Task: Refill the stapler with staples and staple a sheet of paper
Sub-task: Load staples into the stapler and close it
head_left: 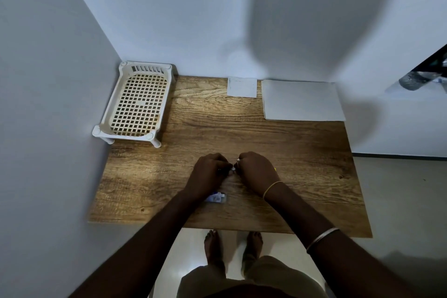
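Observation:
My left hand [209,172] and my right hand [256,172] are curled close together over the middle of the wooden table [302,176], fingertips nearly touching. A small pale object [234,169] shows between the fingertips; the hands hide most of it. A sliver of yellow [275,169] peeks out at the right edge of my right hand. A small blue-and-white staple box [216,198] lies on the table under my left wrist. A stack of white paper [302,100] lies at the back right of the table.
A white plastic lattice basket [135,101] stands on short legs at the back left corner by the wall. A small white square of paper [242,87] lies at the back middle. Walls close in on the left and back. My bare feet stand below the table's front edge.

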### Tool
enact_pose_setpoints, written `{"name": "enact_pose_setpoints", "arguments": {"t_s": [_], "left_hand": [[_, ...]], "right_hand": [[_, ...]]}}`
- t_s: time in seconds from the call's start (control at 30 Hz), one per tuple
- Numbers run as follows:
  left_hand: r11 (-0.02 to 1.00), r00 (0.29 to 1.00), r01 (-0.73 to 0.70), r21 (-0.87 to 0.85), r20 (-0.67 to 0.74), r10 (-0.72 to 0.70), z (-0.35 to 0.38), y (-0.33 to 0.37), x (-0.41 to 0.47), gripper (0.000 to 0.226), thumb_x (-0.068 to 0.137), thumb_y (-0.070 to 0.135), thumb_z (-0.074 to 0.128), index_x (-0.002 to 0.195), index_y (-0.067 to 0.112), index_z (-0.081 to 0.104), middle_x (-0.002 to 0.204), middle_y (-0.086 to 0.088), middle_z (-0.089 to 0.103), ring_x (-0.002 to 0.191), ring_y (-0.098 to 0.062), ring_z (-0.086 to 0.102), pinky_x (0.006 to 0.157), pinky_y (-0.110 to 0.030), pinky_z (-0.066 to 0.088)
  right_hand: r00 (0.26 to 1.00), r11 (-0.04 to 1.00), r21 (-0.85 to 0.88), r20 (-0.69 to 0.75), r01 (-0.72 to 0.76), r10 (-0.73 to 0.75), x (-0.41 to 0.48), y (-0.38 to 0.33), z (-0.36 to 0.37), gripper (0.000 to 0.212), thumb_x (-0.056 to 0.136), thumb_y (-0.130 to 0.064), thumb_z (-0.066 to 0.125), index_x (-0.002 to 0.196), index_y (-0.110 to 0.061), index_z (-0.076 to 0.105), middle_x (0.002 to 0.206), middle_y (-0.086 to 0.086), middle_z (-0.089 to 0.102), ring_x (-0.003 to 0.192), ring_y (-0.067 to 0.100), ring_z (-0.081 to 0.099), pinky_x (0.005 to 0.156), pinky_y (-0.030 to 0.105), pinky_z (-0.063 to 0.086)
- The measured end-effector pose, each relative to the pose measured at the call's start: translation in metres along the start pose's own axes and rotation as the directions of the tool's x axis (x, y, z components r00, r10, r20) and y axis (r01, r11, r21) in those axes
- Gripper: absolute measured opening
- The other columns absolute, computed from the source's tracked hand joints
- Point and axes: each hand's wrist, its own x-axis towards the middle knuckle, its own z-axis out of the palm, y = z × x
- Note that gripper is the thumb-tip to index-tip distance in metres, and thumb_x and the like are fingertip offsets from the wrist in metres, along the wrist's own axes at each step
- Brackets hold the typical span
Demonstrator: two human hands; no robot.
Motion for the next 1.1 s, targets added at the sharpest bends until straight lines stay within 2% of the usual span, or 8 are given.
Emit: {"name": "enact_pose_setpoints", "arguments": {"t_s": [0.37, 0.57, 0.73, 0.8, 0.87, 0.93, 1.03, 1.1], "left_hand": [[0.999, 0.999, -0.035, 0.009, 0.025, 0.034, -0.007, -0.002, -0.002, 0.026, 0.087, 0.025, 0.077, 0.11, 0.014, 0.079, 0.107, -0.003, 0.072, 0.101, -0.019, 0.065, 0.08, -0.027, 0.046], [1.0, 1.0, 0.007, 0.007, -0.008, -0.007, -0.013, -0.003, -0.003, 0.024, 0.085, 0.024, 0.079, 0.108, 0.018, 0.079, 0.106, 0.0, 0.069, 0.098, -0.016, 0.063, 0.076, -0.021, 0.039], [0.98, 0.994, 0.037, -0.196, -0.092, -0.056, -0.033, 0.002, 0.004, 0.034, 0.082, 0.017, 0.082, 0.115, 0.02, 0.075, 0.11, 0.007, 0.07, 0.097, -0.004, 0.064, 0.084, -0.029, 0.055], [0.933, 0.978, 0.08, -0.351, -0.152, -0.14, -0.041, 0.009, 0.005, 0.048, 0.081, 0.022, 0.084, 0.126, 0.023, 0.07, 0.115, 0.011, 0.07, 0.1, 0.002, 0.065, 0.087, -0.024, 0.056], [0.775, 0.945, 0.149, -0.614, -0.141, -0.294, -0.047, 0.021, 0.007, 0.06, 0.082, 0.024, 0.085, 0.137, 0.023, 0.061, 0.123, 0.008, 0.07, 0.108, 0.001, 0.067, 0.089, -0.02, 0.057], [0.518, 0.918, 0.176, -0.837, -0.05, -0.393, -0.049, 0.035, 0.012, 0.059, 0.085, 0.015, 0.082, 0.139, 0.016, 0.057, 0.124, -0.001, 0.072, 0.113, -0.012, 0.07, 0.091, -0.029, 0.059], [0.182, 0.918, 0.13, -0.975, 0.049, -0.393, -0.054, 0.055, 0.023, 0.029, 0.094, 0.009, 0.07, 0.123, 0.005, 0.065, 0.116, -0.012, 0.075, 0.115, -0.033, 0.069, 0.096, -0.044, 0.058], [-0.02, 0.93, 0.09, -0.996, 0.091, -0.356, -0.06, 0.067, 0.029, 0.027, 0.094, 0.014, 0.065, 0.12, 0.007, 0.066, 0.116, -0.016, 0.073, 0.11, -0.03, 0.07, 0.092, -0.041, 0.059]], "right_hand": [[1.0, 0.993, 0.115, -0.01, -0.001, 0.002, -0.008, 0.009, 0.003, 0.022, 0.096, -0.028, 0.057, 0.103, -0.019, 0.075, 0.096, 0.003, 0.066, 0.094, 0.021, 0.06, 0.072, 0.035, 0.047], [1.0, 0.986, 0.165, -0.003, 0.03, -0.03, -0.006, 0.01, -0.003, 0.019, 0.095, -0.029, 0.06, 0.099, -0.017, 0.074, 0.091, 0.003, 0.063, 0.088, 0.021, 0.06, 0.068, 0.034, 0.046], [0.997, 0.97, 0.24, -0.08, 0.035, -0.016, -0.007, 0.011, -0.028, 0.016, 0.092, -0.025, 0.065, 0.101, -0.019, 0.076, 0.087, 0.003, 0.065, 0.083, 0.02, 0.06, 0.068, 0.034, 0.048], [0.991, 0.959, 0.283, -0.134, 0.034, 0.005, -0.005, 0.012, -0.045, 0.015, 0.09, -0.024, 0.068, 0.1, -0.018, 0.077, 0.084, 0.002, 0.066, 0.078, 0.018, 0.06, 0.066, 0.033, 0.048], [0.98, 0.944, 0.326, -0.196, 0.04, 0.026, -0.003, 0.011, -0.064, 0.012, 0.088, -0.023, 0.071, 0.097, -0.018, 0.078, 0.08, 0.0, 0.067, 0.073, 0.014, 0.058, 0.064, 0.03, 0.043], [0.971, 0.936, 0.349, -0.237, 0.049, 0.038, 0.0, 0.008, -0.084, 0.012, 0.087, -0.022, 0.073, 0.097, -0.018, 0.078, 0.078, -0.001, 0.069, 0.071, 0.011, 0.057, 0.064, 0.028, 0.043], [0.959, 0.92, 0.385, -0.279, 0.076, 0.038, 0.004, 0.0, -0.108, 0.014, 0.086, -0.021, 0.075, 0.099, -0.018, 0.079, 0.082, 0.002, 0.072, 0.075, 0.015, 0.063, 0.068, 0.033, 0.052], [0.952, 0.913, 0.394, -0.305, 0.104, 0.023, 0.005, -0.006, -0.121, 0.012, 0.085, -0.02, 0.076, 0.096, -0.017, 0.078, 0.083, 0.003, 0.072, 0.076, 0.017, 0.065, 0.069, 0.037, 0.054]]}}
